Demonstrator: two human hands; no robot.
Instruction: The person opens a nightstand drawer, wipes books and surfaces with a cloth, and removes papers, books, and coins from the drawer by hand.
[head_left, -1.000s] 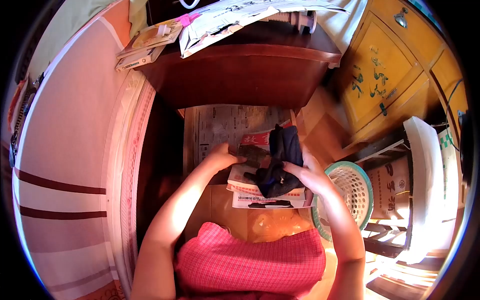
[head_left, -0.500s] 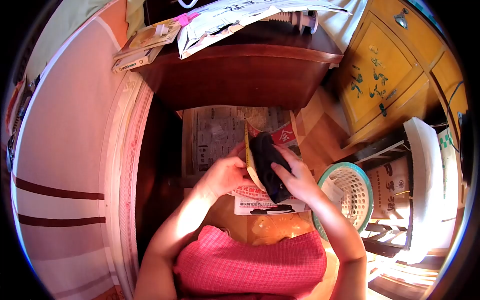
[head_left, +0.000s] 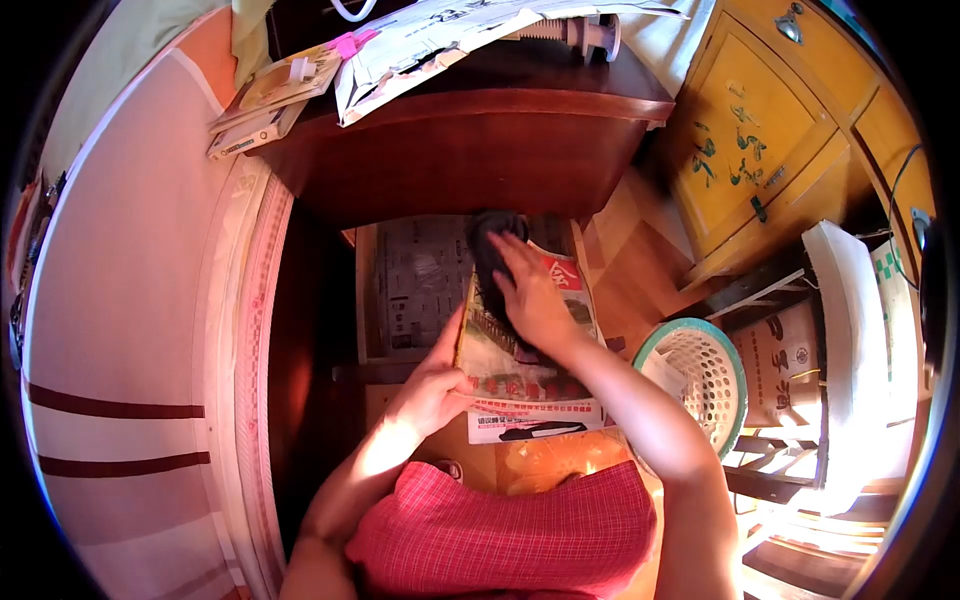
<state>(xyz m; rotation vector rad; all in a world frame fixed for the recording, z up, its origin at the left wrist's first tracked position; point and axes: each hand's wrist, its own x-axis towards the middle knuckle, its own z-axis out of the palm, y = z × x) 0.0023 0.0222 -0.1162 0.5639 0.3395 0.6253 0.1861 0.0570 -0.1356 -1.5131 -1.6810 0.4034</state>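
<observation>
My left hand (head_left: 435, 388) grips the left edge of a magazine (head_left: 492, 362) with a printed cover and a red block at its upper right. A dark cloth (head_left: 487, 238) lies bunched across the upper part of the cover. My right hand (head_left: 532, 298) presses it there, fingers over the fabric and partly hiding it. Below the magazine's lower edge a white printed sheet (head_left: 545, 422) sticks out. Behind, a pulled-out drawer (head_left: 412, 270) lined with newspaper sits under the dark red cabinet.
The dark red cabinet (head_left: 460, 155) bears papers (head_left: 440, 45) and books (head_left: 255, 130). To the right stand a white basket (head_left: 705, 375) with a green rim and a yellow cupboard (head_left: 750, 130). A pale mattress-like edge (head_left: 240, 330) runs along the left.
The magazine has turned from steeply tilted to flatter, so its cover faces me. My right hand and the cloth have moved up and away across it.
</observation>
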